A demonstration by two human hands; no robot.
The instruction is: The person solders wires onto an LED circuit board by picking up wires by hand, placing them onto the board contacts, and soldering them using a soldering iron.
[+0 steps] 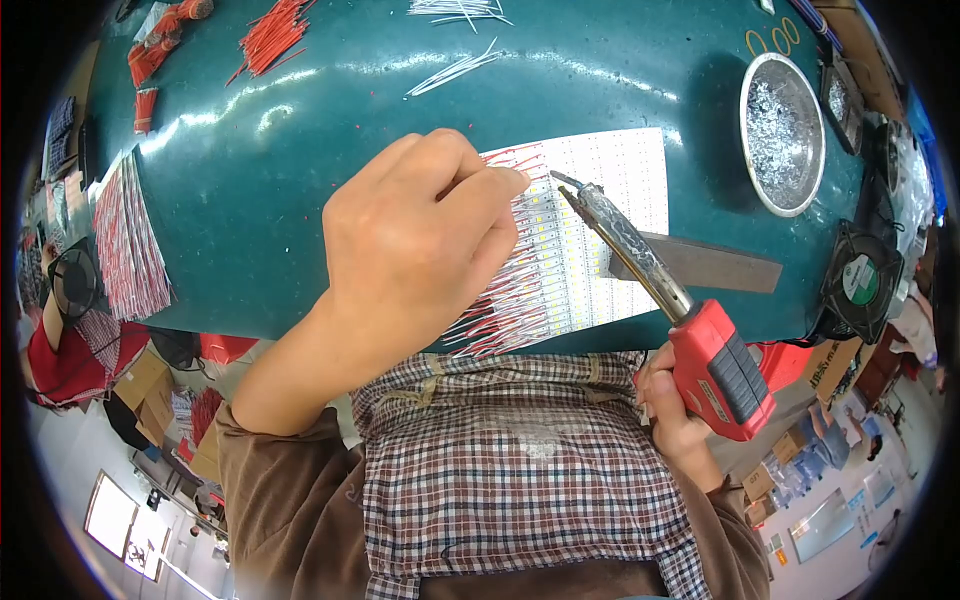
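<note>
A white sheet of LED strip boards lies before me, with rows of red, white and dark wires along its left side. Over those wires my left hand is closed in a pinch, its fingertips close to the board; what they hold is hidden. From the right, my right hand grips the red handle of a soldering gun. Its thin tip points at the board, just right of the left fingertips. A grey metal bar lies under the gun's barrel, overlapping the board's right edge.
A metal bowl of silvery bits stands at right, with rubber bands behind it and a black fan nearer. Red wires and white wires lie at the back. A red-and-white wire bundle hangs over the left edge.
</note>
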